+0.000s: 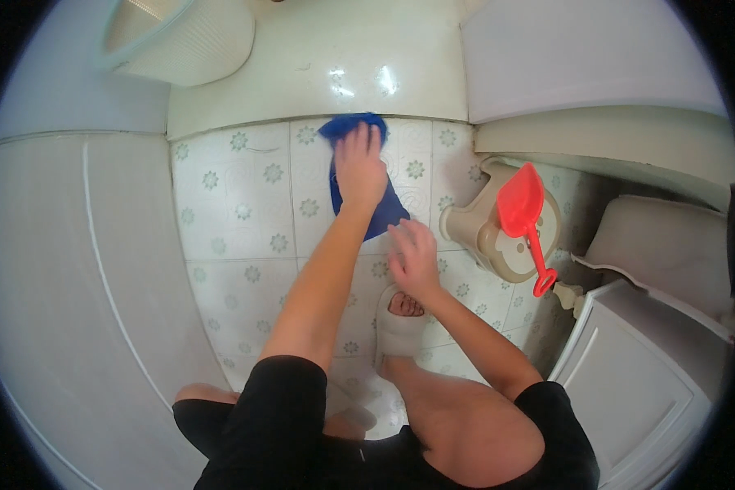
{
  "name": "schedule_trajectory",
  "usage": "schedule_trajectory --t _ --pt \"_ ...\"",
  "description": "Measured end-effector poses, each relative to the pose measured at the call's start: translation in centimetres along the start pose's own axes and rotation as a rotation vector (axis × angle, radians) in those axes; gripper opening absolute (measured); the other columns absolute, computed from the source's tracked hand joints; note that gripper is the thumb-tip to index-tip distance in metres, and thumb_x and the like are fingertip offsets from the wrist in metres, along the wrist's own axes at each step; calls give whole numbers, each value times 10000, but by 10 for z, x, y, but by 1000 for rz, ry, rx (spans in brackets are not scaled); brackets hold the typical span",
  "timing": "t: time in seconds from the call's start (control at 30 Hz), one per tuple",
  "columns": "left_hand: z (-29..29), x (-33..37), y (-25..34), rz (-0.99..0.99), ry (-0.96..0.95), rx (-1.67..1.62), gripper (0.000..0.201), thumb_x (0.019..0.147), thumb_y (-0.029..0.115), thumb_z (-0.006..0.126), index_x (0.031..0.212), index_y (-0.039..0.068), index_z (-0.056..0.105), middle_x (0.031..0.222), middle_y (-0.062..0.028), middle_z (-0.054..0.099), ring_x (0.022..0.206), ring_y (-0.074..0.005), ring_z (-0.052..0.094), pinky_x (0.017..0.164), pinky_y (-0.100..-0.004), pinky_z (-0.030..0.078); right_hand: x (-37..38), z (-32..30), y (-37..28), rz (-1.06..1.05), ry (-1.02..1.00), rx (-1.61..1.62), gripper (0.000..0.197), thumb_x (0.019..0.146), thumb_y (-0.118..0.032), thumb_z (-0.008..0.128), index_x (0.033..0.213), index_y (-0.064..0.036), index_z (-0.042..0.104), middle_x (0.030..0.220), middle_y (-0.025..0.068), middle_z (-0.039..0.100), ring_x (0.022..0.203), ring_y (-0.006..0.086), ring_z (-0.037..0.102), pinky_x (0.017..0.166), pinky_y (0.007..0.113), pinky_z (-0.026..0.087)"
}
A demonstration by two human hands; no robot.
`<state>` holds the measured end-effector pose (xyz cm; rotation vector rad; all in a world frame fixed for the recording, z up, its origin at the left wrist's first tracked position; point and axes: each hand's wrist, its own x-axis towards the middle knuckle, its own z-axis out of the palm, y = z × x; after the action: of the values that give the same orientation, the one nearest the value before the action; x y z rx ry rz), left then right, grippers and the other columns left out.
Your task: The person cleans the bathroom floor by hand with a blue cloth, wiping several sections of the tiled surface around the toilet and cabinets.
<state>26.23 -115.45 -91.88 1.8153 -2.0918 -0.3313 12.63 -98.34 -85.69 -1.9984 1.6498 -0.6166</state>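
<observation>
A blue cloth (388,214) lies spread on the patterned tile floor, its far end bunched against the base of a raised pale ledge. My left hand (361,167) rests on top of it with fingers stretched out and apart, pressing it down. Close to the cloth's near right corner is my right hand (416,260), its fingers loosely bent and apart, holding nothing that I can see. Whether its fingertips touch the cloth I cannot tell.
Right of my hands stands a beige stool (486,216) with a red toy shovel (527,208) across its top. A white cabinet (629,376) is at the lower right. A pale basket (192,45) sits on the ledge (318,77). My slippered foot (400,331) is below my right hand.
</observation>
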Motion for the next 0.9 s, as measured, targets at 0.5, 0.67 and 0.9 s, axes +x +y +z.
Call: schedule_trajectory --t 0.5,0.67,0.9 --pt "-63 -147 -71 -81 -92 -35 735 805 123 616 1534 205 580 1674 -96 424 1559 -301 364 1281 -573 218 168 28 37 184 100 -242 555 886 -270 703 1408 -101 625 1194 137 592 1143 346 564 990 480 448" --pt "-61 -156 -86 -321 -3 90 787 853 208 564 1629 147 443 1735 -185 285 1611 -376 238 1277 -641 132 182 44 47 51 206 -358 571 870 -273 702 1401 -77 619 1286 139 595 1199 335 535 1015 504 406" --pt "-60 -141 -92 -430 61 120 813 885 220 564 1657 75 353 1718 -299 231 1606 -468 186 1274 -648 116 192 59 35 67 218 -315 547 838 -241 694 1356 -77 628 1353 166 567 1240 358 502 1051 525 366"
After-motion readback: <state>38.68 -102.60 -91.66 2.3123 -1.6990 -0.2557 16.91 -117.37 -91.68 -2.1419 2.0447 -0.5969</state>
